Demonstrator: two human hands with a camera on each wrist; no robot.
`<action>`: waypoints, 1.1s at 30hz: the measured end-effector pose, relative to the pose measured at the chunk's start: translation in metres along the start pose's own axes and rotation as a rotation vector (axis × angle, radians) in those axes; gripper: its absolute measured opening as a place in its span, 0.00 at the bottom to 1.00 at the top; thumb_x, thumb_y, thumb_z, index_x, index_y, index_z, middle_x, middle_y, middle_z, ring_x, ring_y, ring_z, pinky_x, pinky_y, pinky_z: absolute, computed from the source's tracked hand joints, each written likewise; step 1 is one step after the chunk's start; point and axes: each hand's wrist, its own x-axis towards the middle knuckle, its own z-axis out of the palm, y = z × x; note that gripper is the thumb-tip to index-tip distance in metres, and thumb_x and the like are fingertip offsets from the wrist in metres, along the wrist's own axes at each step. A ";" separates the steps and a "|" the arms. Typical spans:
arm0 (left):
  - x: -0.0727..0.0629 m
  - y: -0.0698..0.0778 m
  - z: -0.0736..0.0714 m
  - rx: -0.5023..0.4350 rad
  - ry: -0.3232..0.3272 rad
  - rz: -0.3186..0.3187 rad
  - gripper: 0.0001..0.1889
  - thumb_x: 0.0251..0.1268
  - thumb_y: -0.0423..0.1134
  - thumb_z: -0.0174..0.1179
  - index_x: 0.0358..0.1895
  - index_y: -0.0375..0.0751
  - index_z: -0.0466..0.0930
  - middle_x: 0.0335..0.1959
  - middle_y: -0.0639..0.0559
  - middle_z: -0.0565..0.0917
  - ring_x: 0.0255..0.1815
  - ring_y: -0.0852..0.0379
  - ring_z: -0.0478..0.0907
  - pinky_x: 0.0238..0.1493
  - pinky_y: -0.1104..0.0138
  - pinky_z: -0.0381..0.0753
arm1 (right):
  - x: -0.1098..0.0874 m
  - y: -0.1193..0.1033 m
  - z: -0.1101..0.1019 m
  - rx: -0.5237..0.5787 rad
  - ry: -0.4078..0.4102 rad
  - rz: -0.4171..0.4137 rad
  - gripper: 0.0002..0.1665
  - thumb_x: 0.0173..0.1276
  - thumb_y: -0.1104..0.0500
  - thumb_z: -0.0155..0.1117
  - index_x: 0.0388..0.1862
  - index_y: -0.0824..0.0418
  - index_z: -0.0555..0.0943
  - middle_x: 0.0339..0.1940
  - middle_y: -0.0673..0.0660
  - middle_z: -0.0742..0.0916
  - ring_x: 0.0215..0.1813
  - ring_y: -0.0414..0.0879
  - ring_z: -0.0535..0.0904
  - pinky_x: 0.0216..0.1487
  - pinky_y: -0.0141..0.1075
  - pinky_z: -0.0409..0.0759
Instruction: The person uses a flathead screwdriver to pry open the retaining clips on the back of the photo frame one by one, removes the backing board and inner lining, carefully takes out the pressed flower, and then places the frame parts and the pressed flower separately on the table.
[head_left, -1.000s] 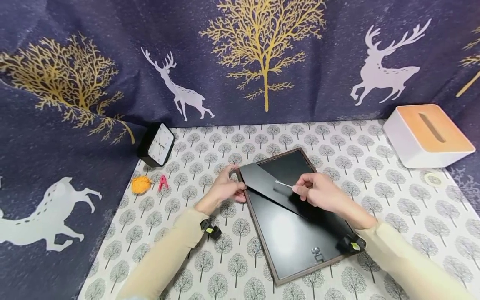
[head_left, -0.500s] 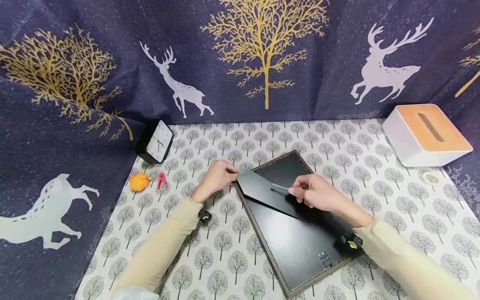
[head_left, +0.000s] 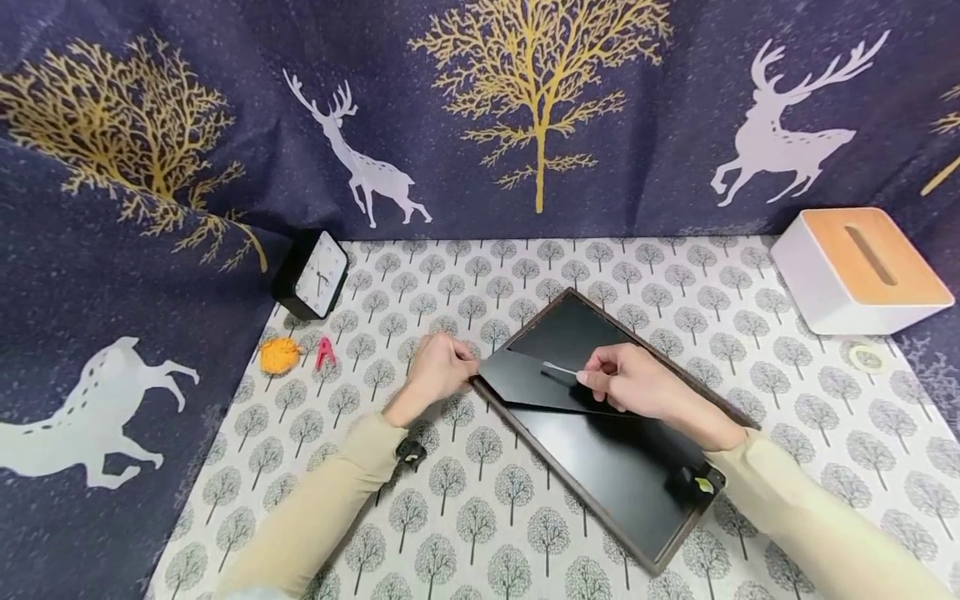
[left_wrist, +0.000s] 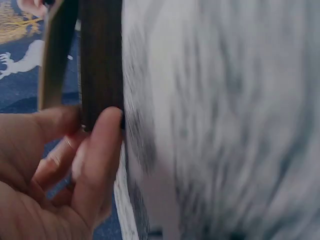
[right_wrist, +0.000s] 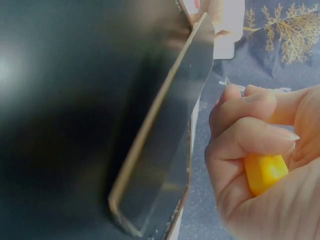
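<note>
A dark-rimmed picture frame [head_left: 577,507] lies back up on the table, turned at an angle. Its black stand leg [head_left: 517,382] is tilted up from the back panel [head_left: 637,475]. My left hand [head_left: 438,371] pinches the frame's left corner; in the left wrist view, thumb and finger grip the dark rim [left_wrist: 100,60]. My right hand [head_left: 633,383] hovers over the stand leg, holding a small tool with a thin metal shaft [head_left: 558,370]. Its yellow handle [right_wrist: 265,172] shows inside the curled fingers in the right wrist view. Whether the tip touches anything, I cannot tell.
A black clock [head_left: 318,275] stands at the back left, with orange yarn [head_left: 279,356] and a pink clip [head_left: 325,353] in front. At the right are a tissue box [head_left: 862,271] and a roll of tape [head_left: 867,358]. A patterned curtain [head_left: 480,167] closes the back.
The frame has turned counterclockwise, its near corner swinging right. My left hand has shifted from the frame's left side to pinch its corner. My right hand keeps the tool in nearly the same place.
</note>
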 end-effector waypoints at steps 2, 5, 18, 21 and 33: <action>-0.009 0.000 0.003 -0.025 0.000 -0.043 0.05 0.70 0.34 0.74 0.35 0.39 0.95 0.40 0.39 0.95 0.20 0.57 0.89 0.24 0.63 0.93 | 0.002 0.000 0.002 -0.004 -0.005 -0.004 0.13 0.82 0.55 0.65 0.42 0.64 0.82 0.28 0.52 0.84 0.21 0.40 0.73 0.19 0.30 0.72; -0.021 -0.001 0.009 -0.016 0.021 -0.073 0.05 0.70 0.36 0.74 0.35 0.41 0.95 0.37 0.43 0.96 0.19 0.57 0.88 0.52 0.50 0.97 | 0.005 0.001 0.008 0.001 -0.025 -0.010 0.13 0.82 0.55 0.65 0.41 0.64 0.83 0.27 0.52 0.83 0.21 0.40 0.73 0.20 0.29 0.72; -0.042 -0.026 0.024 -0.417 -0.350 -0.140 0.06 0.70 0.28 0.71 0.44 0.29 0.90 0.37 0.38 0.92 0.23 0.59 0.90 0.36 0.67 0.97 | 0.024 -0.008 0.020 -0.052 -0.068 -0.068 0.13 0.82 0.55 0.65 0.38 0.63 0.83 0.25 0.53 0.83 0.19 0.41 0.73 0.22 0.31 0.74; -0.035 -0.026 0.020 -0.460 -0.407 -0.147 0.09 0.71 0.28 0.70 0.49 0.27 0.88 0.38 0.38 0.92 0.25 0.57 0.91 0.38 0.66 0.98 | 0.030 -0.006 0.024 -0.082 -0.102 -0.071 0.12 0.80 0.58 0.63 0.34 0.62 0.83 0.23 0.52 0.83 0.19 0.41 0.73 0.23 0.31 0.75; -0.028 -0.027 0.019 -0.477 -0.441 -0.149 0.26 0.67 0.25 0.72 0.68 0.30 0.79 0.34 0.44 0.90 0.27 0.55 0.90 0.41 0.64 0.98 | 0.037 -0.004 0.037 -0.146 -0.133 -0.021 0.12 0.77 0.61 0.60 0.30 0.58 0.82 0.20 0.51 0.82 0.18 0.41 0.72 0.27 0.32 0.78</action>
